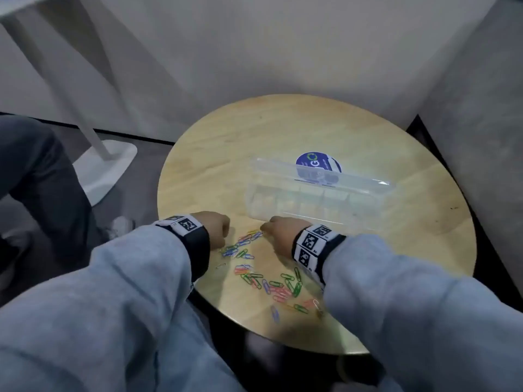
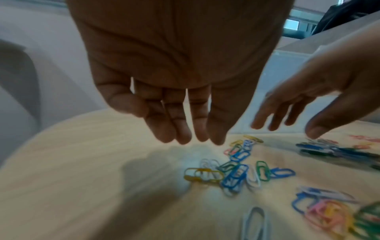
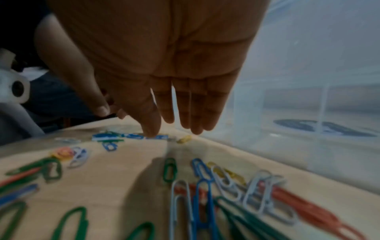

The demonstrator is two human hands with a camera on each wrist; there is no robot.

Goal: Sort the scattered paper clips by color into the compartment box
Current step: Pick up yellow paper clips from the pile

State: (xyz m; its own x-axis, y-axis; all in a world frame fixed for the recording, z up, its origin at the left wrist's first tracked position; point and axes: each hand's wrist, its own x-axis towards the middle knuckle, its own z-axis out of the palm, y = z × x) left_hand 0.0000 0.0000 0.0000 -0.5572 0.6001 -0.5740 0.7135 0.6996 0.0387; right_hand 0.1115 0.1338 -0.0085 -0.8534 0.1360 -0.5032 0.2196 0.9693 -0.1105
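Coloured paper clips [image 1: 263, 275] lie scattered on a round wooden surface [image 1: 283, 131] before a clear compartment box [image 1: 317, 193]; left hand [image 1: 216, 224] and right hand [image 1: 283, 230] hover above them, fingers straight, empty.

Motion blur smears the paper clips [image 3: 205, 194] nearest both wrist cameras.

Two hands [image 1: 249, 227], one box [image 1: 317, 193]
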